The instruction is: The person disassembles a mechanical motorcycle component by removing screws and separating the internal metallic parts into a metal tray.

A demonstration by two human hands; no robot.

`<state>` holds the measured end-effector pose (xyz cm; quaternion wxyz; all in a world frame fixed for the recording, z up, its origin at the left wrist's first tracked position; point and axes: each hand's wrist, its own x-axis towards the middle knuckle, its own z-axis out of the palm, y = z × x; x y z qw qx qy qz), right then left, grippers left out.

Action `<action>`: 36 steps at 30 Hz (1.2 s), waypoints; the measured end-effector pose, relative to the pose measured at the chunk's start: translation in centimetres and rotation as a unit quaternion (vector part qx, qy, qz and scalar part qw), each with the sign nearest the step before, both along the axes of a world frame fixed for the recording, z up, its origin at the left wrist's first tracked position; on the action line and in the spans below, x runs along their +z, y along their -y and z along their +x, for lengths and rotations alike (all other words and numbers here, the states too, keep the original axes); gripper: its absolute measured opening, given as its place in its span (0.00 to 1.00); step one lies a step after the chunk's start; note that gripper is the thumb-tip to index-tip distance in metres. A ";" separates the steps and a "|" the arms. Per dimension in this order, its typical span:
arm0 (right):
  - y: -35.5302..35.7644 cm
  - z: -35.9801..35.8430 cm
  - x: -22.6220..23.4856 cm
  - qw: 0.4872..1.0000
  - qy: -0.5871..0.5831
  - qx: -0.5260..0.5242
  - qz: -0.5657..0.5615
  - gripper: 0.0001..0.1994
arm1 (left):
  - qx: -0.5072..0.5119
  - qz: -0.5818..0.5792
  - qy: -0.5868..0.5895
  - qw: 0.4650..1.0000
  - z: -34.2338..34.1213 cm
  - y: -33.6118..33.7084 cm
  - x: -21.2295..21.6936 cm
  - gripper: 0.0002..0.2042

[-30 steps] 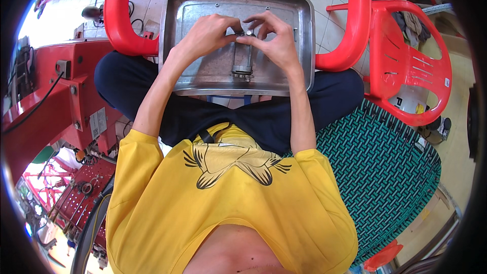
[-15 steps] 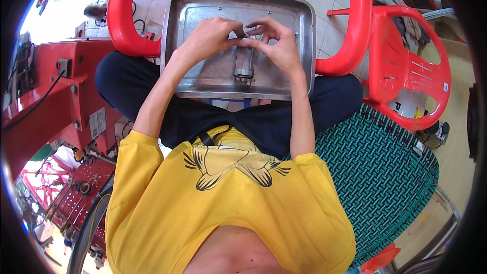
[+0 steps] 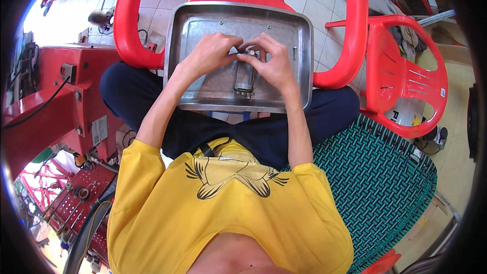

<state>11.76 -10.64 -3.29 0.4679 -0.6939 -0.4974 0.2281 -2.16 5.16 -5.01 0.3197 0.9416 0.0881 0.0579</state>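
The small metal cylinder part point(image 3: 244, 77) stands in the middle of the steel tray point(image 3: 203, 25), which catches loose screws. The left hand point(image 3: 210, 53) and right hand point(image 3: 271, 63) meet over the part's top, fingertips pinched together on it, steadying it upright.

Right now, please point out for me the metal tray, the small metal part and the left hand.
tray point(image 3: 200, 94), head view, bare floor of the tray at its left.
metal part point(image 3: 244, 77), head view, middle of its body.
left hand point(image 3: 208, 53), head view, back of the hand.
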 end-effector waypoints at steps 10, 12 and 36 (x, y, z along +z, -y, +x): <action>0.4 0.6 -0.6 0.993 -0.117 0.001 -0.011 0.18 | -0.006 -0.016 0.014 1.000 0.0 0.0 0.0 0.13; 0.4 0.7 -0.6 0.996 -0.092 0.002 -0.022 0.20 | -0.005 -0.009 0.012 1.000 0.0 0.1 -0.2 0.13; 0.4 1.1 -1.4 0.978 -0.210 0.015 -0.009 0.22 | -0.011 -0.010 0.013 1.000 0.0 0.0 -0.8 0.11</action>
